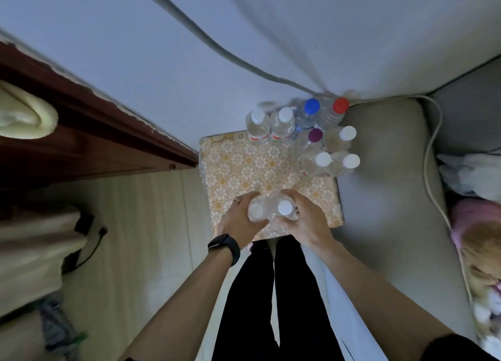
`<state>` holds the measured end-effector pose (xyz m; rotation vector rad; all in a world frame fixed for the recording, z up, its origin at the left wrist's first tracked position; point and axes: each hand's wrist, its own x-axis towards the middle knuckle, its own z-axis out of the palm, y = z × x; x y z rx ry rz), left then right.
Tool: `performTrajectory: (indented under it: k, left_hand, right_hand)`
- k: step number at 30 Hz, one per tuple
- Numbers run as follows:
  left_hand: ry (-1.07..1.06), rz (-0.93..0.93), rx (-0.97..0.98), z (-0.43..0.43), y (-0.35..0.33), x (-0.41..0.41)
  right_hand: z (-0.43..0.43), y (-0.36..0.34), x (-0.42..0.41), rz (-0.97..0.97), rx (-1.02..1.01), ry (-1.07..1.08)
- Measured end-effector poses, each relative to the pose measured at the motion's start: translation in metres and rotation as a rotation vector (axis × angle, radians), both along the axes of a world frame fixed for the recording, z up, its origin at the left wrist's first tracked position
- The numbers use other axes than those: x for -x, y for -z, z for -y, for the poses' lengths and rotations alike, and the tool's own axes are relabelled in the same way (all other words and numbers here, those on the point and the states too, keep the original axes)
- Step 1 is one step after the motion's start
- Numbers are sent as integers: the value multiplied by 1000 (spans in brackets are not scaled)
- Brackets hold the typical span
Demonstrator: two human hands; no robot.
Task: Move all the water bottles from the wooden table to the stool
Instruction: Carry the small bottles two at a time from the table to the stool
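Over the near edge of the stool: two clear water bottles, upright and touching each other, seen from above; whether their bases rest on the patterned top cannot be told.
Left hand: fingers curled round the left held bottle, gripping it from the stool's left side; a ring on one finger, a black watch on the wrist.
Right hand: wrapped round the right held bottle, white cap showing between thumb and fingers.
Far edge of the stool: two white-capped bottles stand side by side, with a blue-capped bottle and a red-capped bottle to their right, at the far right corner.
Right side of the stool: a purple-capped bottle with three more white-capped ones packed close about it, all upright.
Stool top: floral cover in white and orange, bare across the middle and left.
Left of the stool: dark wooden furniture, its edge running to the stool's far left corner.
Right of the stool: a grey cushion pressed against it, with a pale cable draped over the cushion.
Below the stool's near edge: legs in black trousers.
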<state>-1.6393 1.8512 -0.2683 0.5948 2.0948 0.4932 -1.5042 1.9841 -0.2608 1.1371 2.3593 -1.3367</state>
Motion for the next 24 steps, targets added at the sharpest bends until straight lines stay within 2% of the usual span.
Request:
performTrajectory:
  k: [5,10,12,16,19,24]
  left_hand:
    - [83,-2,1,7,5,6]
    - [4,-68,-83,15,-3,-4]
    - [-14,-80,-116,16,-6,-6]
    - [51,-66,-136,12,-7,-6]
    - [47,-57,-118,2,-4,-5]
    - [-80,-122,-211,-18,-3,2]
  right_hand:
    - [-11,10,-3,-3,-52,-72]
    - [0,-1,-7,-6,-248,-70]
    - [4,-8,-4,56,-318,-100]
    - [7,-12,4,227,-277,-215]
    - [5,-11,5,206,-262,-199]
    - [-4,-12,15,124,-296,-178]
